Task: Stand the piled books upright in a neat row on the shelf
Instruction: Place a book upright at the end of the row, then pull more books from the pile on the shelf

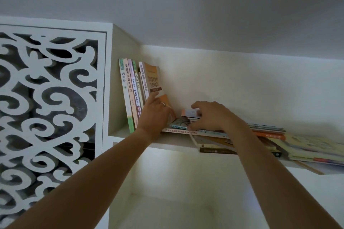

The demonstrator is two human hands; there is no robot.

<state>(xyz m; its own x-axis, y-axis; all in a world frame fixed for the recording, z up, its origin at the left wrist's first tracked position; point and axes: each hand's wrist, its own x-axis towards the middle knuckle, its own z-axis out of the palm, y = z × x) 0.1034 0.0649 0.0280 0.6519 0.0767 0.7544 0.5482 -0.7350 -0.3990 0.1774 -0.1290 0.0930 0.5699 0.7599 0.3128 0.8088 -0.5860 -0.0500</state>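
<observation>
Several books stand upright in a row [132, 87] at the left end of the white shelf [173, 146], leaning slightly. The outermost is an orange-covered book [154, 80]. My left hand [155, 115] presses flat against its cover, fingers spread, holding the row up. To the right a pile of flat books [264, 138] lies along the shelf, some overhanging its front edge. My right hand [211, 116] rests on the pile's left end, with the fingers curled over a small pink-and-white book [189, 113] on top.
A white fretwork cabinet door [50, 98] fills the left side. The cabinet's side wall [116, 83] bounds the row on the left. The wall behind the shelf is plain white, and an open recess [176, 191] lies below the shelf.
</observation>
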